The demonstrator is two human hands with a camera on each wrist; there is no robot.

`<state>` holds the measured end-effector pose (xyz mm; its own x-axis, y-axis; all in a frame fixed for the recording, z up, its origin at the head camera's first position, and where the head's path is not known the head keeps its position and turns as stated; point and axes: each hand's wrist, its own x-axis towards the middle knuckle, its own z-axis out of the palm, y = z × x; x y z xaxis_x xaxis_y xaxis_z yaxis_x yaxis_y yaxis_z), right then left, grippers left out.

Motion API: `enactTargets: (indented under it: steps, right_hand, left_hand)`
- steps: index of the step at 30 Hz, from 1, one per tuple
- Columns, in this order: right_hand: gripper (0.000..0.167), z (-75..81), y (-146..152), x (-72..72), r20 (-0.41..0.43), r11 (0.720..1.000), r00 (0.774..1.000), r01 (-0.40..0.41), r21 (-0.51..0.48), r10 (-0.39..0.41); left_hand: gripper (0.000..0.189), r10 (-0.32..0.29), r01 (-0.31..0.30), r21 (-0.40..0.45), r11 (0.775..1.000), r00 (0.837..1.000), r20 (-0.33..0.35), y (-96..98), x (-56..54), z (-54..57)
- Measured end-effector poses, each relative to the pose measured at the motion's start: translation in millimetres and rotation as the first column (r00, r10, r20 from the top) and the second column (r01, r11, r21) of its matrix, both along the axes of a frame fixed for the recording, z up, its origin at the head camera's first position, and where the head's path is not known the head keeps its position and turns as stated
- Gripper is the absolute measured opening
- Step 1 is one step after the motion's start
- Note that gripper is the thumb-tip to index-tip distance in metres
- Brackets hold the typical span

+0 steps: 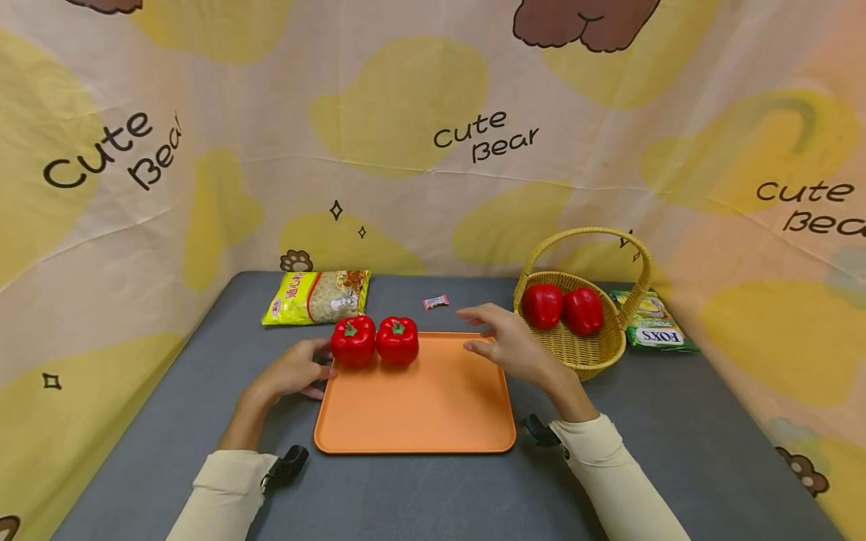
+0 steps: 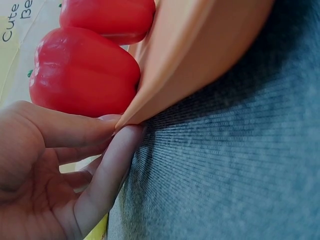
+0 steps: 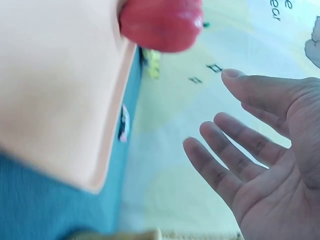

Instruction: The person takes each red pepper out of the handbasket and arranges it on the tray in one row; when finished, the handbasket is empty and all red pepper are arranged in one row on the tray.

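Two red bell peppers with green stems stand side by side at the far left of an orange tray. My left hand pinches the tray's left edge between thumb and fingers, close beside the nearer pepper in the left wrist view. Over the tray's far right corner hovers my right hand, fingers spread and holding nothing. To its right stands a yellow wicker basket with a tall handle, and two more red peppers lie in it.
A yellow bag of pale food pieces lies behind the tray on the left. A small pink wrapped candy is at the back middle. A green FOX'S packet lies right of the basket. Patterned cloth hangs behind the grey table.
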<state>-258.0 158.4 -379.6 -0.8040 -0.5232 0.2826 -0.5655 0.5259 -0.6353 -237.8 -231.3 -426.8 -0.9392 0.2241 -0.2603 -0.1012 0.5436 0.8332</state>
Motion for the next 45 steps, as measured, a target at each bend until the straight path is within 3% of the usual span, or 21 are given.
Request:
enactTargets:
  steps: [10,20,29,39,45]
  right_hand:
    - [0.046,14.1,56.8,4.7,-0.063,0.995,0.993,0.096,-0.013,-0.096]
    - [0.044,23.7,99.8,-5.1,-0.062,0.977,0.975,0.211,-0.021,-0.211]
    - [0.052,36.0,123.0,-23.9,0.011,0.953,0.953,0.302,0.029,-0.303]
    - [0.063,42.4,137.2,-50.8,0.159,0.956,0.943,0.292,0.025,-0.292]
    - [0.068,36.1,141.1,-65.0,0.236,0.958,0.929,0.286,0.027,-0.284]
  left_hand:
    - [0.064,0.012,-0.012,-0.007,1.0,1.0,0.016,0.4,-1.1,-0.7]
    - [0.063,0.017,-0.017,0.002,1.0,1.0,0.023,-0.5,-1.5,-2.0]
    - [0.064,0.019,-0.019,0.002,1.0,1.0,0.025,0.6,-1.8,-3.2]
    - [0.064,0.019,-0.019,0.012,1.0,1.0,0.023,1.2,-1.8,-2.6]
    - [0.063,0.019,-0.02,0.014,1.0,1.0,0.022,0.1,-1.6,-2.9]
